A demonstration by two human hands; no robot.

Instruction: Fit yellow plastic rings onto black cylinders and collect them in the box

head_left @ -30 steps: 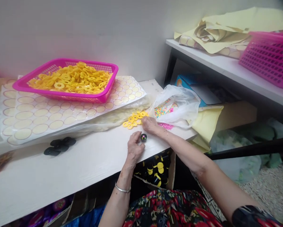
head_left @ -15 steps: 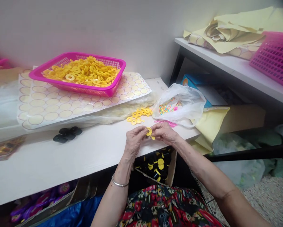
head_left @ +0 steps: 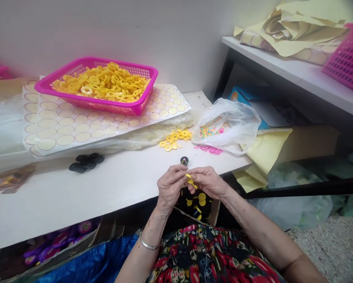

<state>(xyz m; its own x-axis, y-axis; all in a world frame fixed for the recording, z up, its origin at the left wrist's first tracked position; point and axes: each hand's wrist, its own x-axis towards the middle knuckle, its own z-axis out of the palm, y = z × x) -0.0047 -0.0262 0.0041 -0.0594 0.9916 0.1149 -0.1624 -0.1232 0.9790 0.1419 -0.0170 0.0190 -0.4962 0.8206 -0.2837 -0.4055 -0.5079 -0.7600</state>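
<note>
Between my two hands, at the table's front edge, is a yellow ring piece (head_left: pixel 191 181) with a small tab. My left hand (head_left: pixel 172 184) pinches it from the left, and my right hand (head_left: pixel 208 181) grips it from the right. Just beyond my fingertips a small round black cup (head_left: pixel 184 160) stands on the white table (head_left: pixel 129 177), with pink and other coloured bits inside. Behind it lie a loose group of yellow ring pieces (head_left: pixel 174 137) and a scatter of pink beads (head_left: pixel 210 149).
A pink basket (head_left: pixel 105 103) of yellow rings rests on printed sheets at the back left. Several black pieces (head_left: pixel 86 162) lie left. A plastic bag (head_left: pixel 241 125) of coloured beads is at right. Below the edge, a box (head_left: pixel 214 212) holds black and yellow parts.
Both hands have moved down toward me with the yellow ring, which is now tilted more edge-on. The black cup, hidden behind them before, now shows on the table. The view has shifted slightly.
</note>
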